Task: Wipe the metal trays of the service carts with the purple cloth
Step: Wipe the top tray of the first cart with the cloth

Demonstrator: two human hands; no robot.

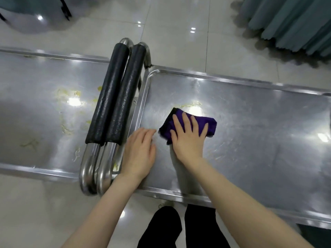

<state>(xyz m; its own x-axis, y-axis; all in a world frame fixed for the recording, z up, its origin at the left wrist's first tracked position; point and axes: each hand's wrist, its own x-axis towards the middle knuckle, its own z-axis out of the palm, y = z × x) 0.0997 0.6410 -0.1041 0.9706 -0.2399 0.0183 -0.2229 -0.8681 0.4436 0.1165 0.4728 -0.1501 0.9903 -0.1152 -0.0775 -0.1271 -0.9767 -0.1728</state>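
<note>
— Where's the purple cloth (212,127)?
— Folded, dark-edged, on the right-hand tray (259,149), by yellowish smears. The right hand (188,140) presses it, fingers straight and spread. The left hand (139,153) lies flat alongside.
— All visible?
— No, the palm hides part, and the tray's end is cut off.

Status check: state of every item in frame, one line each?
Right tray: streaky, yellowish smear near middle.
Left tray: dirty, yellowish residue scattered.
Purple cloth: bunched, pressed onto right tray.
Right hand: flat on cloth, fingers straight.
Left hand: flat on right tray, holds nothing.
Cart handles: side by side between the trays.
</note>
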